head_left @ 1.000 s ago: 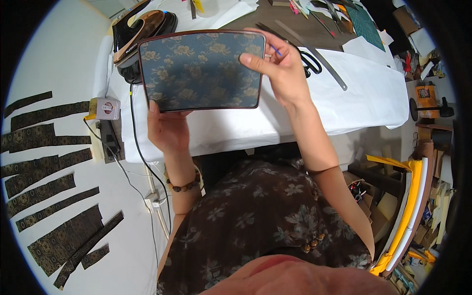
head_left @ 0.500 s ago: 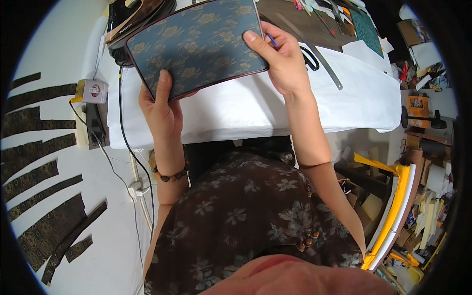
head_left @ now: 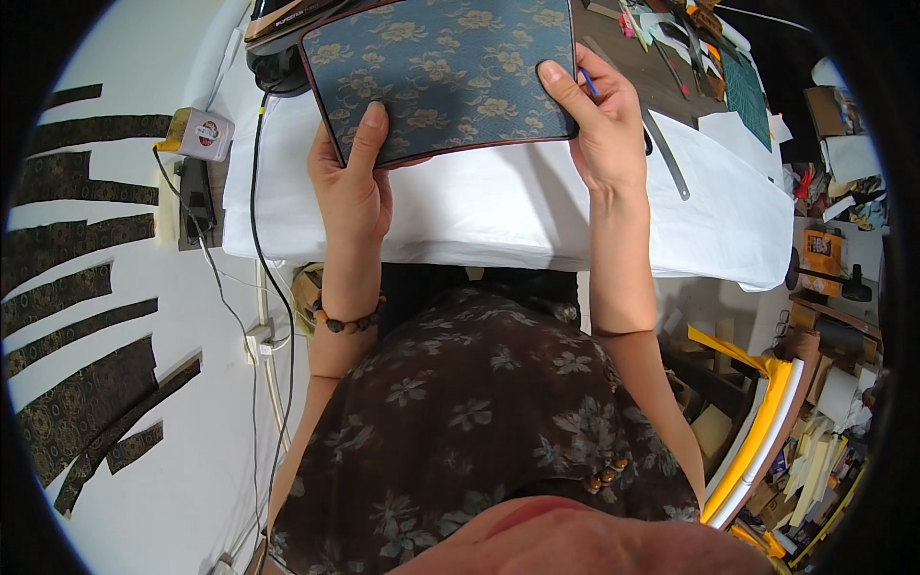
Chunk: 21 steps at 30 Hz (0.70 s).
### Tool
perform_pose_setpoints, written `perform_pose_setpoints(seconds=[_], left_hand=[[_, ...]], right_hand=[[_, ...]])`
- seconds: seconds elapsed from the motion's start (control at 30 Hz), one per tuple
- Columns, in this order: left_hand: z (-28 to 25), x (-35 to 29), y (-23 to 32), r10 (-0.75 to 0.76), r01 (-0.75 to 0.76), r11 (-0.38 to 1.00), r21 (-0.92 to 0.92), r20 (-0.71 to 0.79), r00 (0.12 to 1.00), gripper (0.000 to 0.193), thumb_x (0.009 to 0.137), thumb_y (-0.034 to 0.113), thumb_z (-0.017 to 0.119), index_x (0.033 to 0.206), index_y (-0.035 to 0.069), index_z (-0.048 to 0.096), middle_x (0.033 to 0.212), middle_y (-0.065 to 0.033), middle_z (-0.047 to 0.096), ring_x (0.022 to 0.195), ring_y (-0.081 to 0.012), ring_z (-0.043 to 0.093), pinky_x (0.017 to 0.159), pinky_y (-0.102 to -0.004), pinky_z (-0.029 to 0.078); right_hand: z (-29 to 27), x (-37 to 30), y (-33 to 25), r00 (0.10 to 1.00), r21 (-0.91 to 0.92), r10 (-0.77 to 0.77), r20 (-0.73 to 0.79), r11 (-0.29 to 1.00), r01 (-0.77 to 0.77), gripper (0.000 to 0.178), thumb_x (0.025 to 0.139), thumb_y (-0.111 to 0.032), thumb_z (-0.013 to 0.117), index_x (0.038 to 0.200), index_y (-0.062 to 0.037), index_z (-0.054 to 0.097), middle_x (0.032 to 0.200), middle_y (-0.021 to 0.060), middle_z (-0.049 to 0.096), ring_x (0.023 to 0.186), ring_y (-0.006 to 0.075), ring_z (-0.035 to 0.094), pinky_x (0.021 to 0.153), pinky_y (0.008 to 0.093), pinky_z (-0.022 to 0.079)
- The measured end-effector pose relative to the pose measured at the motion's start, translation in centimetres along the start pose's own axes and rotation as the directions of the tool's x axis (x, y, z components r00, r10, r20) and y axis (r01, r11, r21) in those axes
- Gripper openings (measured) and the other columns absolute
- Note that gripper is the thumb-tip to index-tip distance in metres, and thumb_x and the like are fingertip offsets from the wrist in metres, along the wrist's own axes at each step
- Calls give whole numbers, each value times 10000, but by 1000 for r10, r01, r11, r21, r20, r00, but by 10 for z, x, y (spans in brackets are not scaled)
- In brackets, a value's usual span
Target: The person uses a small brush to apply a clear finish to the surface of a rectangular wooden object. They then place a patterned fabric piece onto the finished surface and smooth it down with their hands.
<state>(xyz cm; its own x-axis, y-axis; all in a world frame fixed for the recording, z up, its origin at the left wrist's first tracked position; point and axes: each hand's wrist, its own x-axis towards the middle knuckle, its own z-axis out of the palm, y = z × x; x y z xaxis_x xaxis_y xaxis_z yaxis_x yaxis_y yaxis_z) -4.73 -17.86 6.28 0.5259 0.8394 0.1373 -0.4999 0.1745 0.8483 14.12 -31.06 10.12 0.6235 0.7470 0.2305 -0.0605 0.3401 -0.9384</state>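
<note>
Between both hands, over the white-covered table [head_left: 460, 225], is a flat rectangular panel [head_left: 431, 91] covered in blue fabric with beige flowers and edged in dark brown. My left hand [head_left: 355, 187] grips its lower left corner, thumb on the face and fingers behind. My right hand [head_left: 610, 125] holds the right side the same way, thumb on the face near the edge. A thin blue stick-like thing [head_left: 588, 82] shows beside the right fingers; whether they hold it I cannot tell. The panel's top edge runs out of view, and its back is hidden.
A metal ruler [head_left: 671, 163] lies right of my right hand, near a green cutting mat [head_left: 746, 101] and scattered tools. A black and bronze appliance [head_left: 278, 48] stands at the back left. A black cable [head_left: 254, 192] hangs down the left side. Yellow and white rolls [head_left: 752, 441] stand at right.
The panel, still in both hands, sits further right in the picture and is tilted less, its lower edge more level. The surroundings have also shifted a little.
</note>
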Motion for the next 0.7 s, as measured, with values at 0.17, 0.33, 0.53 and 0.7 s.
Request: perform_pose_setpoints(seconds=[0.17, 0.33, 0.53, 0.7], left_hand=[[2, -1, -1, -4, 3, 1000, -12, -36, 999, 307, 995, 172, 644, 1200, -49, 587, 1058, -160, 710, 869, -247, 743, 683, -414, 673], [3, -4, 2, -62, 59, 995, -78, -39, 997, 250, 960, 145, 709, 1137, -16, 636, 1073, -119, 706, 907, -170, 708, 756, -313, 622], [3, -3, 2, -66, 60, 995, -79, -77, 995, 259, 959, 129, 708, 1156, -22, 635, 1076, -114, 704, 908, -159, 698, 800, -301, 601], [-7, 2, 15, -104, 107, 992, -68, 41, 994, 285, 990, 188, 673, 1170, -29, 631, 1072, -106, 711, 912, -148, 699, 817, -285, 590]], right_hand=[[-1, 1, 1, 1000, 21, -15, 23, 1000, 14, 313, 945, -110, 717, 1211, 42, 652, 1004, 78, 744, 866, 88, 675, 824, 227, 536], [-1, 0, 1, 1000, -15, -4, 23, 1000, 5, 318, 943, -109, 719, 1215, 41, 649, 998, 77, 744, 860, 87, 676, 811, 227, 541], [-1, 1, 0, 1000, -4, -1, 15, 1000, 1, 325, 942, -114, 721, 1218, 43, 647, 996, 77, 744, 859, 85, 677, 806, 226, 544], [1, -3, -3, 999, 15, 23, -31, 1000, -22, 315, 943, -117, 719, 1210, 38, 655, 998, 74, 743, 857, 81, 674, 804, 224, 540]])
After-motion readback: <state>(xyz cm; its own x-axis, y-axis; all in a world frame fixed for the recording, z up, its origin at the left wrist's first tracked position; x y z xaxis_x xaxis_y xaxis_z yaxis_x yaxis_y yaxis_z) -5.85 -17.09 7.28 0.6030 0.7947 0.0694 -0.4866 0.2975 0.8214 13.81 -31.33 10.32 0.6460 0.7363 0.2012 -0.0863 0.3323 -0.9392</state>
